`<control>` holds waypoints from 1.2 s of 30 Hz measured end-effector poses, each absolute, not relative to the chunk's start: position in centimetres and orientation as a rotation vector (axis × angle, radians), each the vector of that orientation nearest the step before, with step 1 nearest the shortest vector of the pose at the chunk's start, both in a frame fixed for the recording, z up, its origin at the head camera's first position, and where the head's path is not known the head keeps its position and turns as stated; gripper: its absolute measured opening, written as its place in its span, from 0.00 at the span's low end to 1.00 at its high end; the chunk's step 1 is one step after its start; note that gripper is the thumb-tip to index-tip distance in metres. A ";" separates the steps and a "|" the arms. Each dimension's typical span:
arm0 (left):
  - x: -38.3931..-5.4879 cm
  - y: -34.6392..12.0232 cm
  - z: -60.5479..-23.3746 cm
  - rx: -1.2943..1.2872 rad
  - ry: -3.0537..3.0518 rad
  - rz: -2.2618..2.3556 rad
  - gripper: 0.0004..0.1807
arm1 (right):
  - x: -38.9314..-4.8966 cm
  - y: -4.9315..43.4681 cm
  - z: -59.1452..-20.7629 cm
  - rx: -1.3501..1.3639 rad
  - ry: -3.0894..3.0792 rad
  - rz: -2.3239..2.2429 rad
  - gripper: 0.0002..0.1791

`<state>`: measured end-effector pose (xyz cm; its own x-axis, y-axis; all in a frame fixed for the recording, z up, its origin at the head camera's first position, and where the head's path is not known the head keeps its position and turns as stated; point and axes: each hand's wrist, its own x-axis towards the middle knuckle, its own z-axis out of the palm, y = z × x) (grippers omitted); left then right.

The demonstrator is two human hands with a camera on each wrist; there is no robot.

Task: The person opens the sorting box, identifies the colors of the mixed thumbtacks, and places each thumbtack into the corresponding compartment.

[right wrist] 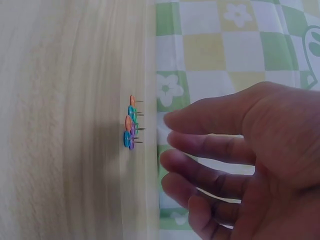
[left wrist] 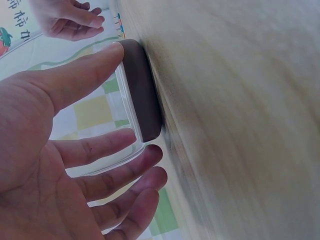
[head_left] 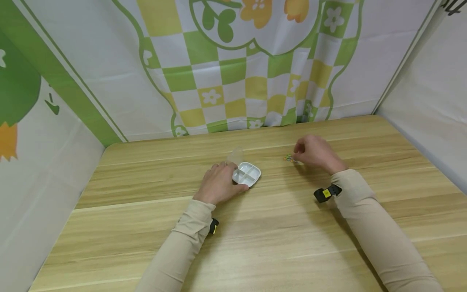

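Note:
A small white box with a divided inside, like a pill case, lies open on the table. Its clear lid is raised at the far side. My left hand holds the box at its left, thumb at the near edge and index finger at the far edge. The left wrist view shows the box's dark side. To the right lies a cluster of colourful thumbtacks, their pins pointing up. Beside and just over them hovers my right hand, fingers loosely bent, with nothing visible between the fingertips.
Both hands work over a wood-grain table. A green, yellow and white checked cloth hangs along its back edge. White cloth walls stand at the sides.

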<state>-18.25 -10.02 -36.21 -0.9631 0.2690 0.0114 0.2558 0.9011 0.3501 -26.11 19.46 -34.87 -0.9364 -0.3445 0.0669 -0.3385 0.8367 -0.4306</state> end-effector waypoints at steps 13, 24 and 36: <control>-18.2 -9.9 -36.1 0.438 3.008 0.548 0.38 | -26.2 19.8 -35.0 -0.466 2.917 -0.622 0.05; -18.2 -10.0 -36.1 0.436 3.012 0.541 0.38 | -26.2 19.7 -35.3 -0.452 2.910 -0.602 0.05; -18.2 -9.9 -36.1 0.435 3.031 0.516 0.37 | -26.3 19.7 -35.5 -0.459 2.914 -0.578 0.05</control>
<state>-18.16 -9.90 -36.08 -0.9601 0.2794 0.0114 0.2674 0.9055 0.3295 -26.25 19.66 -35.51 -0.9444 -0.3208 -0.0723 -0.2689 0.8799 -0.3919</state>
